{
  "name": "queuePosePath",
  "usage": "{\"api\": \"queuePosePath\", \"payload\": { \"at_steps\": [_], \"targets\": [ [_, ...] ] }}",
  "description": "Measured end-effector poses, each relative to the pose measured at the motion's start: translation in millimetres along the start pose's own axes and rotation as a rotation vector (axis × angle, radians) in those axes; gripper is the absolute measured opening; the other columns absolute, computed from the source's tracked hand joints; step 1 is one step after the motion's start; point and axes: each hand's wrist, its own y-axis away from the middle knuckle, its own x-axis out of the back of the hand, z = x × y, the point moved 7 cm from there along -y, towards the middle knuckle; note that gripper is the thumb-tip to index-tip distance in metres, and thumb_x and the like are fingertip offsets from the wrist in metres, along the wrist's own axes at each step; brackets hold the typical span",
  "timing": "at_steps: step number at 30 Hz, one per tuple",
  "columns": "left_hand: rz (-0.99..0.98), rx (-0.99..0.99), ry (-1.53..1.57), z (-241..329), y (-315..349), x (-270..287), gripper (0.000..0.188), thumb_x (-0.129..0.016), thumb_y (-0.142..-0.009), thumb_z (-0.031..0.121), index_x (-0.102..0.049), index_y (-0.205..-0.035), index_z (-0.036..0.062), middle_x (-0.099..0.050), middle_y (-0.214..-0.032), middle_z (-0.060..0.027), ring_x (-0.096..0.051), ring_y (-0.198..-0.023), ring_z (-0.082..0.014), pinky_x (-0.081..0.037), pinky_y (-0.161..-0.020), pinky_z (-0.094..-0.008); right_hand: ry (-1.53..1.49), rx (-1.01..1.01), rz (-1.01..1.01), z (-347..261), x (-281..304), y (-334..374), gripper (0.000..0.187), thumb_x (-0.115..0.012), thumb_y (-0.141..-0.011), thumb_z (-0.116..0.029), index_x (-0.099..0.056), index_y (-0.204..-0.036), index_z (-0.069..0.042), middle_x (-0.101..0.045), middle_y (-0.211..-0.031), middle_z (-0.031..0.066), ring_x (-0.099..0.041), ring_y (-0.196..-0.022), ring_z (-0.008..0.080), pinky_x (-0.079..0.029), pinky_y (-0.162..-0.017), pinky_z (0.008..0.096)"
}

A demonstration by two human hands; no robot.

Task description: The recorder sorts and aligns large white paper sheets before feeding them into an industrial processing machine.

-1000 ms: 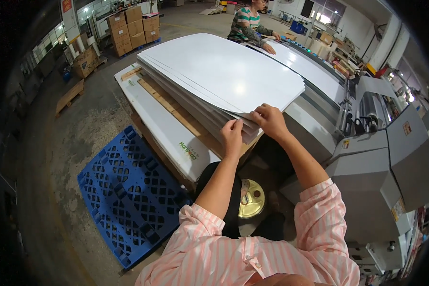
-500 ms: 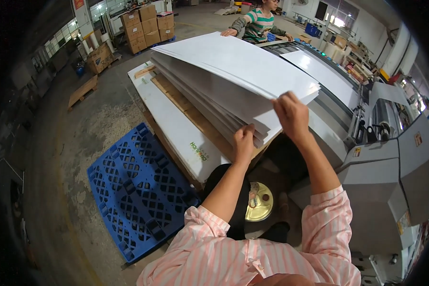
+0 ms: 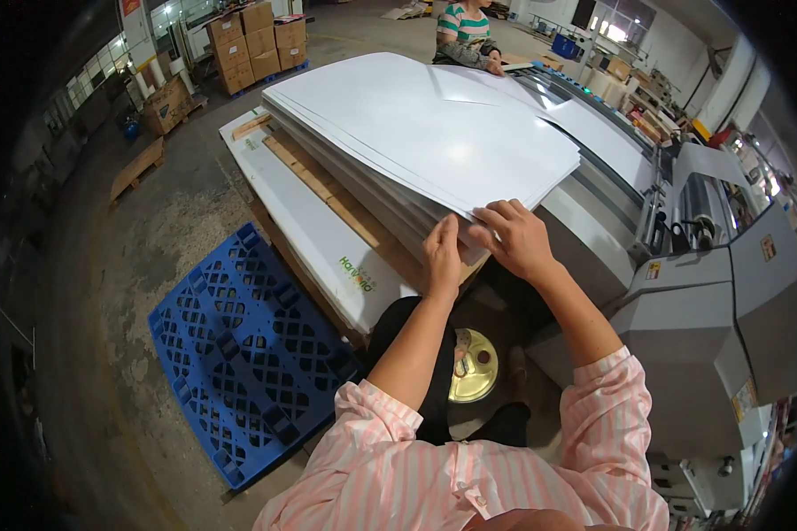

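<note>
A tall stack of large white sheets stands in front of me, its upper sheets bowed and their near edges slightly uneven. At the near corner my right hand grips the top sheets, with its fingers curled over their edge. Just left of it, my left hand is closed at the same corner, lower on the sheet edges. How many sheets it pinches is hidden. Under the stack runs a wooden board on a white-topped base.
A blue plastic pallet lies on the floor to the left. On the right is a large grey machine with rollers. Beyond the stack another person handles a sheet. A round gold-coloured lid is below my hands; cardboard boxes stand far left.
My right hand has come down and left, lowering the lifted sheet corner onto the stack. My left hand moved slightly up and left. The other person's hand left the sheets' far edge.
</note>
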Motion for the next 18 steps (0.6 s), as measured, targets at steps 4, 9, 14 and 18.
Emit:
{"api": "queuePosePath", "payload": {
  "at_steps": [4, 9, 14, 18],
  "targets": [
    [0.077, -0.066, 0.002, 0.1, -4.1, 3.8, 0.024, -0.053, -0.089, 0.02, -0.061, -0.101, 0.0014, -0.056, -0.079, -0.0005, -0.051, -0.065, -0.0095, -0.043, -0.057, -0.0247, 0.112, 0.096, -0.021, -3.2, -0.3, -8.3, 0.013, -0.061, -0.077, -0.02, -0.064, -0.086, -0.012, -0.059, -0.079, 0.0063, -0.057, -0.072, 0.0248, -0.047, -0.061, 0.0339],
    [-0.001, -0.037, -0.282, -4.4, -6.3, 6.7, 0.023, -0.054, -0.086, 0.01, -0.061, -0.106, 0.002, -0.056, -0.081, -0.0018, -0.051, -0.065, -0.0107, -0.043, -0.058, -0.0247, 0.022, -0.019, 0.212, 16.1, 32.8, -42.1, 0.006, -0.062, -0.075, -0.013, -0.064, -0.081, -0.012, -0.06, -0.073, 0.0031, -0.056, -0.068, 0.0232, -0.046, -0.057, 0.034],
    [0.006, -0.164, -0.184, -2.3, -12.2, 7.7, 0.038, -0.051, -0.082, 0.003, -0.05, -0.12, 0.0003, -0.059, -0.088, -0.0087, -0.053, -0.076, -0.0132, -0.044, -0.067, -0.0261, 0.049, -0.005, 0.126, -4.2, 21.0, -23.2, 0.006, -0.062, -0.077, -0.015, -0.063, -0.077, -0.01, -0.059, -0.069, 0.0029, -0.057, -0.068, 0.0225, -0.046, -0.055, 0.0343],
    [0.078, 0.018, 0.237, 0.9, -1.0, 1.6, 0.059, -0.045, -0.091, 0.017, -0.014, -0.141, 0.0084, -0.052, -0.105, -0.0149, -0.056, -0.086, -0.021, -0.048, -0.072, -0.0344, 0.117, -0.089, -0.132, 19.7, -13.9, -4.3, 0.012, -0.058, -0.08, -0.021, -0.065, -0.079, -0.011, -0.06, -0.073, 0.0041, -0.058, -0.074, 0.0238, -0.048, -0.06, 0.0364]
  ]
}}
